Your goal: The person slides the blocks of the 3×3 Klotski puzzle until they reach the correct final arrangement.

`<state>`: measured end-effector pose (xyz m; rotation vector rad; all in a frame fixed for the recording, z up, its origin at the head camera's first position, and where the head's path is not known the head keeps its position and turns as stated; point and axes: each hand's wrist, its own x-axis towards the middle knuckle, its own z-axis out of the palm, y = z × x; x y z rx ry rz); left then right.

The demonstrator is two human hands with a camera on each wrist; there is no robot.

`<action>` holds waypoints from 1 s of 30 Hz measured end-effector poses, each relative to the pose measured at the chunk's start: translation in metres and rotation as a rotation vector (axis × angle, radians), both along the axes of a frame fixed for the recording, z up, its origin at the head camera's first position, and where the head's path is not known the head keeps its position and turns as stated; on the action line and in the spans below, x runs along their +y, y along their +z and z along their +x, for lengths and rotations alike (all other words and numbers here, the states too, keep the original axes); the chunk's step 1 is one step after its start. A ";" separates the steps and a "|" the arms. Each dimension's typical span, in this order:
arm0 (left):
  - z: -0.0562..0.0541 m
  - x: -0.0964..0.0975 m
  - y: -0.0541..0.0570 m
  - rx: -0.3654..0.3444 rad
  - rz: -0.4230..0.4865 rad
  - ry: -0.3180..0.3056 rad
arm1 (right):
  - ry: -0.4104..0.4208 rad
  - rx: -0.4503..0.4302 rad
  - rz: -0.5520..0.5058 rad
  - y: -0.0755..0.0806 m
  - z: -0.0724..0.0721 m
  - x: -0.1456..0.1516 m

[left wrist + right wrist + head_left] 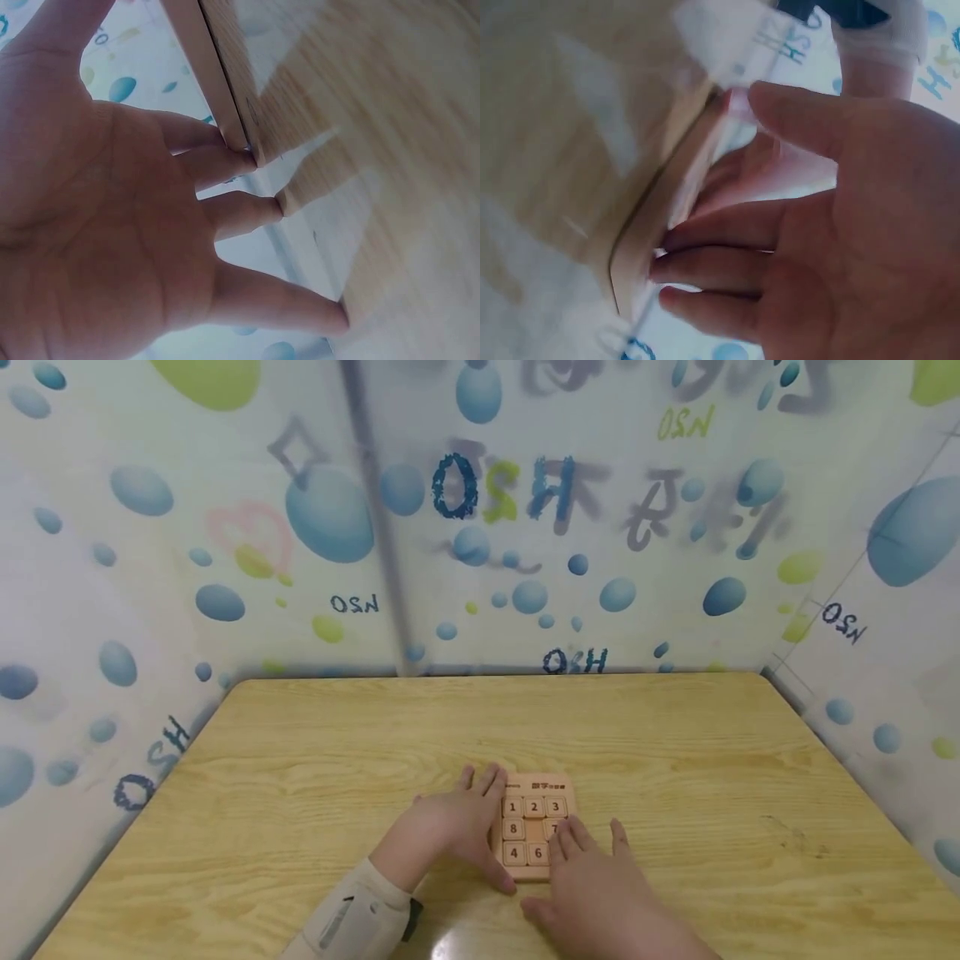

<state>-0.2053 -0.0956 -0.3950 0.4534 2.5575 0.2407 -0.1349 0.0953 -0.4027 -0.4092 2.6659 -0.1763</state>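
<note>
A wooden number slide puzzle (536, 781) lies flat on the table. Its tiles read 1, 2, 3 on top, then 8, a gap in the centre and a partly covered 7 (553, 829). Below are 4 and 6 (537, 853); the lower right corner is hidden under my right hand. My left hand (465, 822) rests along the puzzle's left side, thumb near the lower left corner, with straight, spread fingertips on the table in the left wrist view. My right hand (600, 877) reaches over the right side, its extended fingertips on the tiles by the 7.
The pale wooden table (337, 727) extends around the puzzle on every side. A patterned curtain or wall (480, 568) with blue and green drops stands behind its far edge and at both sides. A pale sleeve with a dark strap (360, 910) covers my left forearm.
</note>
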 end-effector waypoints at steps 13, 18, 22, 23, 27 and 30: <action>0.000 0.001 -0.001 0.012 0.001 0.005 | 0.030 -0.039 0.090 -0.004 0.013 -0.007; 0.000 0.000 -0.001 0.020 -0.004 0.001 | 0.035 0.030 0.044 -0.004 0.005 -0.003; 0.001 0.000 -0.001 0.020 -0.007 -0.002 | 0.092 0.017 0.041 -0.006 0.006 -0.004; 0.001 0.001 -0.001 0.020 -0.008 -0.002 | 0.109 0.013 0.040 -0.006 0.008 -0.005; 0.001 0.001 -0.002 0.019 -0.007 0.001 | 0.124 -0.002 0.081 -0.003 0.011 -0.006; 0.001 0.001 -0.003 0.017 -0.007 0.000 | 0.079 -0.005 0.142 0.000 0.010 -0.003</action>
